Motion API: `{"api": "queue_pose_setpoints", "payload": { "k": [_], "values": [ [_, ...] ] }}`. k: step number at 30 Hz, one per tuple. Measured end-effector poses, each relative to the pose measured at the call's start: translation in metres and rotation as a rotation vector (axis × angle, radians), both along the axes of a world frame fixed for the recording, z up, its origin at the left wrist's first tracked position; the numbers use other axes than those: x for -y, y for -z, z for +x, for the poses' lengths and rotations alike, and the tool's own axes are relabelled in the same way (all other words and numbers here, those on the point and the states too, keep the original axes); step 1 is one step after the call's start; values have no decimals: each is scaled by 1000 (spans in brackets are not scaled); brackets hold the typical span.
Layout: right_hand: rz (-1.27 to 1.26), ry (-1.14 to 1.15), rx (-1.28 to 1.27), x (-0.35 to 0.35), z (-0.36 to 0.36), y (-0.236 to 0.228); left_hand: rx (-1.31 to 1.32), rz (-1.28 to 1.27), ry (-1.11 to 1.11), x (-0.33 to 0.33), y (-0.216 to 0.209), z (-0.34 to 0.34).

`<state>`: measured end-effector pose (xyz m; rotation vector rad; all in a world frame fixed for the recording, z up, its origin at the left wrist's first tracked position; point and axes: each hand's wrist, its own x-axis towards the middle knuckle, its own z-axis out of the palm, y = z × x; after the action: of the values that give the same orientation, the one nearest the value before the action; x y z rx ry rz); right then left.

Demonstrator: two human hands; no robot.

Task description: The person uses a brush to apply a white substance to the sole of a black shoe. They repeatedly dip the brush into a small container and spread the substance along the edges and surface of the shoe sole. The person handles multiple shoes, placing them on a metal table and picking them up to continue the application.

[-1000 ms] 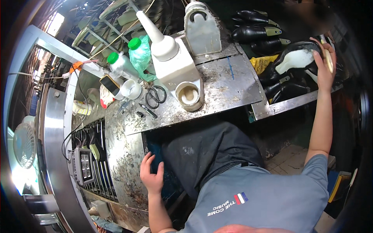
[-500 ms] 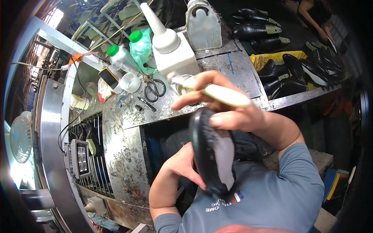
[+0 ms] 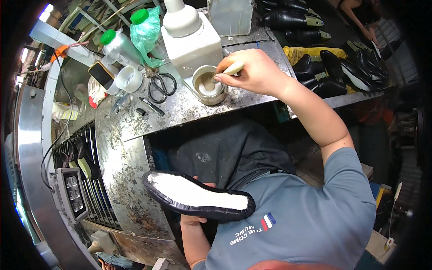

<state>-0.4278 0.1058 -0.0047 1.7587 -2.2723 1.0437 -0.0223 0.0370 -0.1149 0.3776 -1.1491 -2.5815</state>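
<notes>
My left hand [image 3: 194, 219] grips a black leather shoe [image 3: 200, 194] from beneath, its fingers wrapped round the side. The shoe lies bottom up over my lap, toe to the left, with a white underside framed by gathered black leather. My right hand [image 3: 254, 69] is closed on the pale handle of a brush [image 3: 234, 68] above the bench. The brush's lower end is down in a dirty round pot [image 3: 211, 100] holding milky stuff. My palm and part of the left fingers are hidden by the shoe.
Behind the pot stands a white squeeze bottle [image 3: 191, 45]. Scissors [image 3: 162, 87], a marker pen [image 3: 152, 107] and a white cup [image 3: 129, 79] lie to its left, near green-capped bottles [image 3: 114, 45]. Black shoes [image 3: 310, 67] fill a yellow-lined tray at right. A lamp [image 3: 72, 194] stands left.
My right hand has moved from the shoe up to the pot with the brush. My left hand has lowered the shoe leftward and turned its white underside up.
</notes>
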Motion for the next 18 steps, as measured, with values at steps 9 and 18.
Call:
{"api": "queue_pose_setpoints", "payload": {
  "k": [9, 18],
  "values": [
    [-94, -27, -117, 16, 2, 13, -10, 22, -188, -5, 16, 19],
    [-26, -47, -114, 5, 8, 25, 10, -974, -278, 10, -49, -16]
  ]
}}
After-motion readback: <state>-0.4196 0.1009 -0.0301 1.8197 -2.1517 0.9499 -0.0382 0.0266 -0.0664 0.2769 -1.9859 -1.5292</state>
